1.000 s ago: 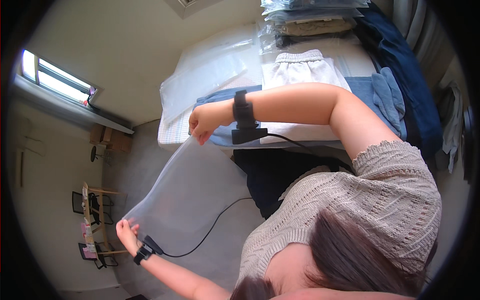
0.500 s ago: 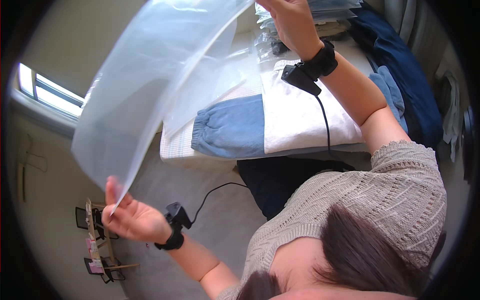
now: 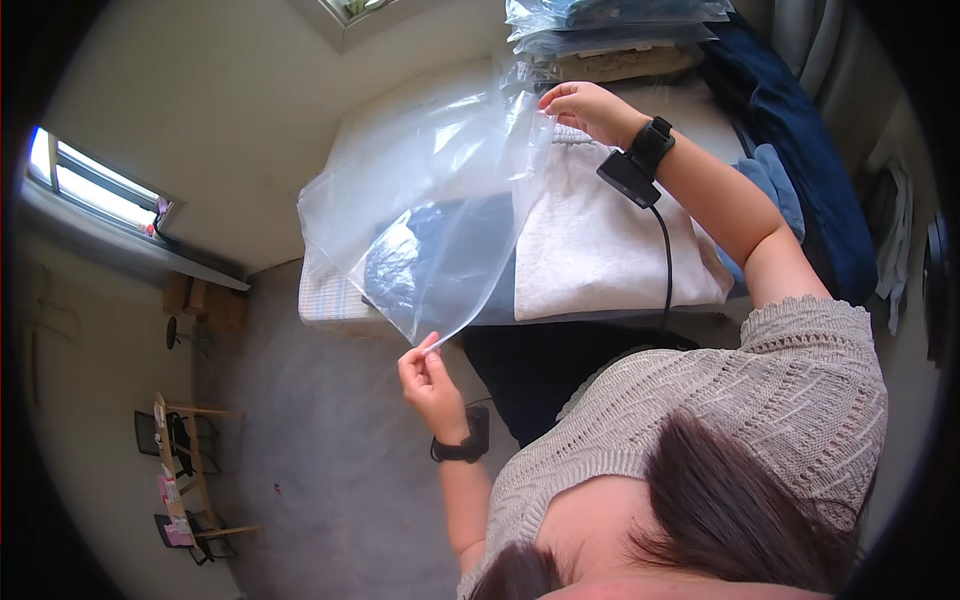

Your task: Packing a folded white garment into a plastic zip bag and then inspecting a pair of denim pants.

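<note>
A clear plastic bag [image 3: 470, 230] stretches between my hands. My left hand [image 3: 435, 390] pinches its near corner, over the bed's front edge. At the far end, my right hand [image 3: 590, 110] grips the other corner between thumb and fingers. Through the film shows a folded blue garment [image 3: 440, 250]. Right of it lies a folded white garment [image 3: 610, 250], flat on the bed. More clear plastic film [image 3: 345, 210] lies on the bed's left part, behind the held bag.
Several bagged garments [image 3: 620, 35] are stacked at the bed's back. Dark blue cloth [image 3: 790, 150] runs down the right side, beside a bunched light blue cloth [image 3: 775, 190]. A wooden rack with chairs [image 3: 190, 480] stands on the floor at left. A cable [image 3: 668, 260] hangs from my right wrist.
Both hands have come down, the left one also moving right toward the bed. The plastic bag has dropped from high on the left to just above the garments.
</note>
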`<act>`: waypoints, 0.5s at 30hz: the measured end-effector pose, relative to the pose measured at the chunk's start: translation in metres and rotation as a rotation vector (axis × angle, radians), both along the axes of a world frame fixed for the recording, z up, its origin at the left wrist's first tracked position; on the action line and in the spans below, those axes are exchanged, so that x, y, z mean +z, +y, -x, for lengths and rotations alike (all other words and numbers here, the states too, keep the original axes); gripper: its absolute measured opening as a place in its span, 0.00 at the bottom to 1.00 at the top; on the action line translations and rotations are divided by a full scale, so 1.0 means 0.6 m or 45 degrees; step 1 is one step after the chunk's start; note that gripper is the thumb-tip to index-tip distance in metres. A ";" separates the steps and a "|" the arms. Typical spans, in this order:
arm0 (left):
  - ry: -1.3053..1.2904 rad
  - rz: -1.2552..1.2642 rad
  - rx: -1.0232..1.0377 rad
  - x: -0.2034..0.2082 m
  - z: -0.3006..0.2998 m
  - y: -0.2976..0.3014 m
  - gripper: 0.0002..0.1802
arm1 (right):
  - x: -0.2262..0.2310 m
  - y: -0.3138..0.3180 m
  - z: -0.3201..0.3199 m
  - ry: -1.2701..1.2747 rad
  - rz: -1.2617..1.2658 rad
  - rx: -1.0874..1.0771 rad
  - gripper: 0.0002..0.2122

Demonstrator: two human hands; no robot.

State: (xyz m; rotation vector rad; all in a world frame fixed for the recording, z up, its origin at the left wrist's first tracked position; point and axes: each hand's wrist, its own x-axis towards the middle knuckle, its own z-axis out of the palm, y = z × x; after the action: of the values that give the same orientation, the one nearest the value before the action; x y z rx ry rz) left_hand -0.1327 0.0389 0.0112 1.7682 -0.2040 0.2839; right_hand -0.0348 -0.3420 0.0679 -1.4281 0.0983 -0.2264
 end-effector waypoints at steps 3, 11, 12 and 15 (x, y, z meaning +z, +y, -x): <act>0.118 -0.127 -0.182 -0.017 0.000 0.003 0.10 | -0.008 -0.004 0.010 0.281 0.189 0.004 0.21; 0.029 -0.776 -0.096 0.039 0.019 -0.013 0.19 | 0.037 -0.073 0.169 0.269 0.571 -0.221 0.21; 0.000 -0.777 -0.082 0.040 0.016 -0.015 0.18 | 0.024 -0.083 0.193 0.319 0.541 -0.331 0.21; 0.051 -0.586 -0.222 0.064 0.017 -0.034 0.13 | -0.013 -0.068 0.254 0.462 0.427 -0.570 0.24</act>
State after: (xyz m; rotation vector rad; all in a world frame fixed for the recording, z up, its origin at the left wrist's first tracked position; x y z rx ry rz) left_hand -0.1430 0.0186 0.0494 2.1918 -0.4176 0.0764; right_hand -0.1872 -0.3828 0.0598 -1.7590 0.7096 -0.3606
